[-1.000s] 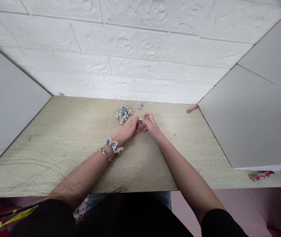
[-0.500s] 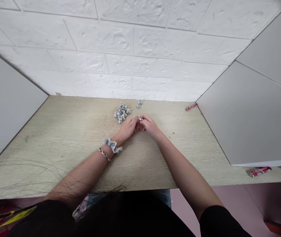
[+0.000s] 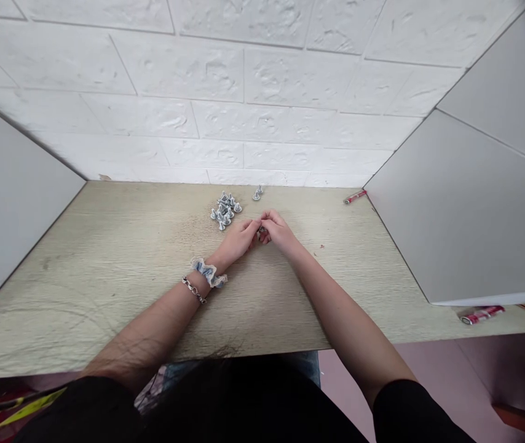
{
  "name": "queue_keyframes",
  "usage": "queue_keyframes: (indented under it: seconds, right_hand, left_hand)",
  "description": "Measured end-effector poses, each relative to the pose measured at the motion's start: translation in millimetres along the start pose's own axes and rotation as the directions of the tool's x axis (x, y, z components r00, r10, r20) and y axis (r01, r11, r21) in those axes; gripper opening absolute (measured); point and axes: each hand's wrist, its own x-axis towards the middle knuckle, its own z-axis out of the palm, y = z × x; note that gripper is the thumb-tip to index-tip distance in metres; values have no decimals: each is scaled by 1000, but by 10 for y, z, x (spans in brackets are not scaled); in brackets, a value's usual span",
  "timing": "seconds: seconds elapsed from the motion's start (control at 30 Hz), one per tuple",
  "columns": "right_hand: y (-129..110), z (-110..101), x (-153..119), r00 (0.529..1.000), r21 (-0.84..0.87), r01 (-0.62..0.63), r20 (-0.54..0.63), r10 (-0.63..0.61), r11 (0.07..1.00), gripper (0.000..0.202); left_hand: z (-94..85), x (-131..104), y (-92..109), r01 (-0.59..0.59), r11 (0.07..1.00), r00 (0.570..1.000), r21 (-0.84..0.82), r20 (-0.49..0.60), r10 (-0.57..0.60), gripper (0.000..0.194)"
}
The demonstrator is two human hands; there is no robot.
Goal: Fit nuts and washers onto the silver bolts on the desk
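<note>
My left hand and my right hand meet over the middle of the wooden table, fingertips together. Between their closed fingers is a small metal screw, mostly covered by the fingers. Just behind and left of my left hand lies a pile of several silvery screws. Two more screws stand near the wall, behind my hands. A scrunchie and a chain bracelet are on my left wrist.
A red battery-like cylinder lies at the back right corner, and another red cylinder near the front right edge. A white brick-patterned wall closes off the back; grey panels stand on both sides.
The fingers of both hands have closed further around the screw, which shows less than before. The whole view has shifted slightly.
</note>
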Motion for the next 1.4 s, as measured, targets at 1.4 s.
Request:
queue_keyframes:
  seconds: [1.4]
  right_hand:
    - [93, 32, -5, 995, -218, 69, -52, -83, 973, 45]
  left_hand:
    - [23, -9, -6, -75, 980, 996, 182, -44, 84, 40]
